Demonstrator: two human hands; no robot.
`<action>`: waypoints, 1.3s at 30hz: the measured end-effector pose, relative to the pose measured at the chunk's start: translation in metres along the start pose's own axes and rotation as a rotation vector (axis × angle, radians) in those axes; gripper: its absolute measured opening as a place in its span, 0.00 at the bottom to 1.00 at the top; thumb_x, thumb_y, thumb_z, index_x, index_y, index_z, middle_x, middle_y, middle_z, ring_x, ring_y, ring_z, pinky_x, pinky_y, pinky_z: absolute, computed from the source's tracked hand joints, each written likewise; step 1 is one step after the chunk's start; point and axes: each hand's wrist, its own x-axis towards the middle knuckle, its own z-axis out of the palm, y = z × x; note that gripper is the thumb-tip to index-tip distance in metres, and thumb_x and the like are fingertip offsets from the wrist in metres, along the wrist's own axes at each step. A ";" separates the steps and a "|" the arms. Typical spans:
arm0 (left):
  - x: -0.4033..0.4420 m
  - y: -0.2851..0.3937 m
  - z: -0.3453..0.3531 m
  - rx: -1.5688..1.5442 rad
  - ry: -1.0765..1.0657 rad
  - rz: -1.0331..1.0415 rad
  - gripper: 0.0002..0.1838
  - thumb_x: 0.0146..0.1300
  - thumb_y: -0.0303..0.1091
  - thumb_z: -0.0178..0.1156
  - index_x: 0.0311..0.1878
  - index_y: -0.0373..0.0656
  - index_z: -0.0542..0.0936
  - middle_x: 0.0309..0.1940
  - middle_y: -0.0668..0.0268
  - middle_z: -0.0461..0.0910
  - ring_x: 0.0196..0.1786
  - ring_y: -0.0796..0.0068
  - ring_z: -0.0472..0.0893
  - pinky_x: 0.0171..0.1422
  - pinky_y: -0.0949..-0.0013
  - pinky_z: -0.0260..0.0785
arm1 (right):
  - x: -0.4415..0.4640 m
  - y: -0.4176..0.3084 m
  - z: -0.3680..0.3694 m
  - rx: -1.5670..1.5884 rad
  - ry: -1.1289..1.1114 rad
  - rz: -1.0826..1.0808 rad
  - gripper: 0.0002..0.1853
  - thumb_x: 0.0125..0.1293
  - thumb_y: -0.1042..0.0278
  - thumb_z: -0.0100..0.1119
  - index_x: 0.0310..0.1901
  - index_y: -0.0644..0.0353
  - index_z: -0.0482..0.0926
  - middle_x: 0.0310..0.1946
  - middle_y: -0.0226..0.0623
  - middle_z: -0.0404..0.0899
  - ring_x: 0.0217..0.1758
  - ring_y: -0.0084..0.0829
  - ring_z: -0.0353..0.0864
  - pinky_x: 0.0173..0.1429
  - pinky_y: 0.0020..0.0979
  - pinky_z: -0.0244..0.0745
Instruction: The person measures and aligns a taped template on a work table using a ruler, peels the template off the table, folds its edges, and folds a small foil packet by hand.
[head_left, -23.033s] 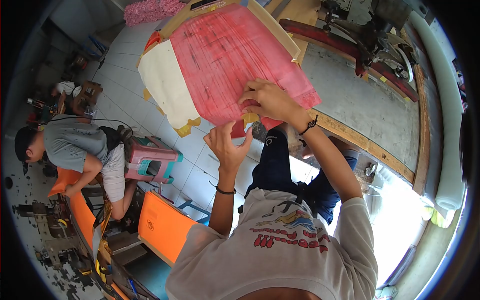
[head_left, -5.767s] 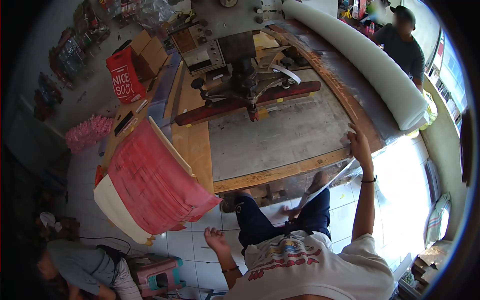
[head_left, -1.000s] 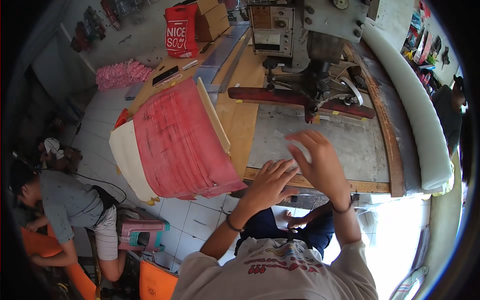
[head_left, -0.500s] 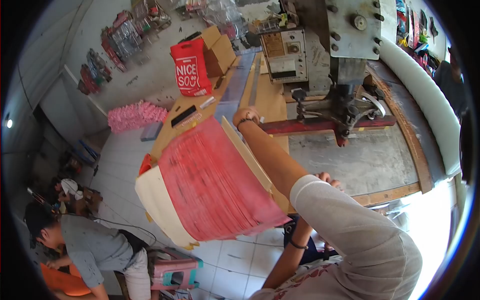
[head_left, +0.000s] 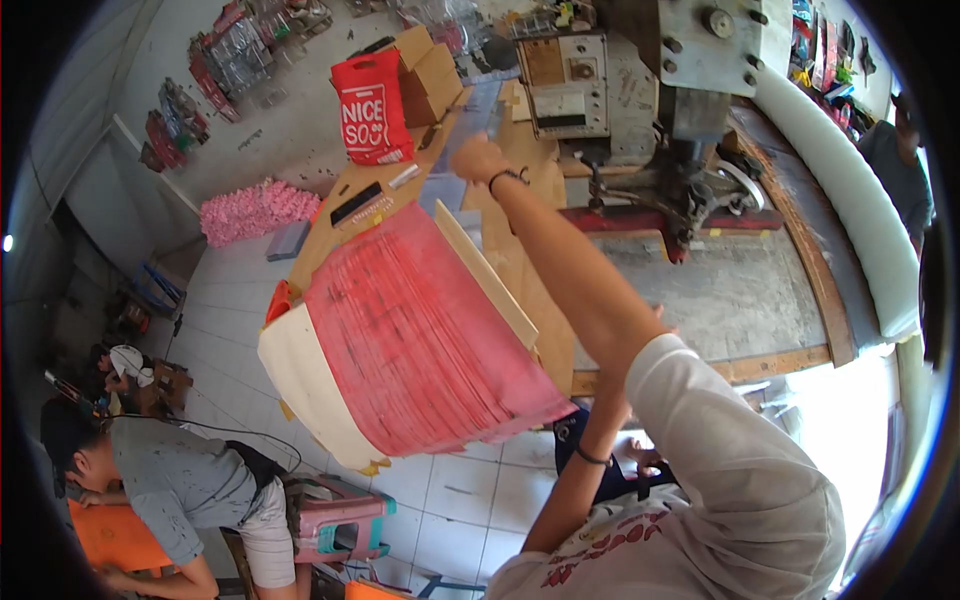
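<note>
My right hand (head_left: 478, 160) is stretched out over the far part of the wooden table, above a bluish translucent strip (head_left: 445, 190). Its fingers are curled, and whatever they may hold is hidden. Mostly covered by my right forearm, my left hand (head_left: 664, 322) shows only some spread fingertips near the grey work plate (head_left: 715, 300). Left of my right arm lies a stack of red sheets (head_left: 410, 330) with dark streaks, a cream sheet (head_left: 315, 390) along its left side and a pale strip (head_left: 485, 275) along its right.
A press with a dark red arm (head_left: 630, 220) stands over the plate. A red bag (head_left: 372, 110), a cardboard box (head_left: 430, 85) and a phone (head_left: 355, 203) are on the table. At right runs a white roll (head_left: 850, 200). A co-worker (head_left: 180, 480) bends over orange material at lower left.
Since one second ago my right hand has swung from over the plate to the far left, across my left hand. In the last half second it has reached farther up the table.
</note>
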 end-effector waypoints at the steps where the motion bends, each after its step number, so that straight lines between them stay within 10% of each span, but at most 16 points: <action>1: -0.001 -0.004 0.004 0.045 -0.015 0.011 0.22 0.61 0.43 0.64 0.58 0.49 0.81 0.72 0.55 0.64 0.73 0.50 0.63 0.77 0.51 0.51 | -0.020 -0.004 -0.019 0.080 0.054 -0.009 0.17 0.61 0.64 0.54 0.39 0.75 0.78 0.33 0.56 0.84 0.35 0.49 0.87 0.42 0.41 0.81; 10: 0.010 0.009 -0.005 0.129 -0.021 0.044 0.25 0.60 0.46 0.64 0.62 0.55 0.79 0.68 0.55 0.70 0.72 0.51 0.66 0.75 0.51 0.54 | -0.315 0.038 -0.104 0.411 0.204 -0.256 0.18 0.62 0.69 0.58 0.45 0.68 0.62 0.31 0.58 0.76 0.38 0.61 0.80 0.43 0.49 0.74; 16: 0.012 0.040 -0.021 0.336 -0.064 0.068 0.28 0.61 0.53 0.63 0.62 0.52 0.79 0.62 0.52 0.73 0.65 0.51 0.71 0.68 0.50 0.59 | -0.491 0.130 -0.101 0.379 0.362 -0.335 0.28 0.64 0.73 0.63 0.60 0.63 0.57 0.40 0.45 0.74 0.41 0.33 0.79 0.44 0.34 0.74; 20: 0.018 0.082 -0.015 0.503 -0.197 -0.101 0.29 0.60 0.57 0.62 0.57 0.46 0.81 0.46 0.50 0.80 0.48 0.55 0.77 0.53 0.53 0.62 | -0.533 0.129 -0.131 0.932 -0.025 0.103 0.25 0.62 0.62 0.70 0.52 0.65 0.67 0.25 0.40 0.75 0.25 0.28 0.78 0.30 0.28 0.71; 22: 0.029 0.078 0.004 0.468 -0.170 -0.087 0.25 0.61 0.53 0.64 0.51 0.42 0.80 0.42 0.50 0.74 0.47 0.51 0.75 0.52 0.54 0.68 | -0.536 0.132 -0.135 0.618 0.074 0.098 0.23 0.60 0.59 0.73 0.47 0.66 0.72 0.20 0.36 0.75 0.22 0.22 0.76 0.27 0.25 0.69; 28: 0.079 0.051 0.039 0.539 -0.020 0.244 0.26 0.64 0.55 0.61 0.47 0.38 0.78 0.50 0.49 0.75 0.56 0.51 0.74 0.61 0.50 0.65 | -0.555 0.179 -0.171 0.418 0.173 -0.066 0.18 0.60 0.58 0.72 0.37 0.64 0.75 0.19 0.36 0.77 0.22 0.27 0.81 0.27 0.26 0.68; 29: 0.094 0.059 0.030 0.314 -0.438 -0.107 0.27 0.65 0.56 0.59 0.52 0.39 0.78 0.61 0.52 0.73 0.62 0.51 0.72 0.67 0.50 0.63 | -0.560 0.186 -0.177 0.464 0.176 -0.073 0.20 0.59 0.56 0.72 0.37 0.64 0.75 0.19 0.37 0.77 0.21 0.29 0.80 0.27 0.27 0.68; 33: 0.081 0.031 0.050 0.435 -0.258 0.064 0.25 0.65 0.54 0.59 0.60 0.50 0.78 0.62 0.59 0.74 0.61 0.52 0.73 0.65 0.50 0.64 | -0.582 0.226 -0.191 0.340 0.264 -0.055 0.25 0.56 0.48 0.73 0.36 0.63 0.76 0.20 0.39 0.75 0.21 0.29 0.75 0.28 0.31 0.66; 34: 0.080 0.041 0.045 0.488 -0.278 0.025 0.24 0.65 0.54 0.59 0.58 0.51 0.79 0.60 0.59 0.75 0.59 0.53 0.74 0.63 0.50 0.64 | -0.595 0.250 -0.180 0.385 0.331 0.080 0.33 0.55 0.35 0.70 0.29 0.61 0.69 0.19 0.29 0.62 0.23 0.22 0.60 0.28 0.29 0.57; 39: 0.063 0.086 0.026 0.584 -0.222 -0.099 0.19 0.62 0.53 0.64 0.45 0.48 0.84 0.40 0.58 0.75 0.48 0.57 0.76 0.53 0.53 0.65 | -0.605 0.281 -0.208 0.306 0.499 0.325 0.23 0.62 0.55 0.70 0.29 0.64 0.68 0.17 0.25 0.60 0.24 0.16 0.55 0.26 0.26 0.53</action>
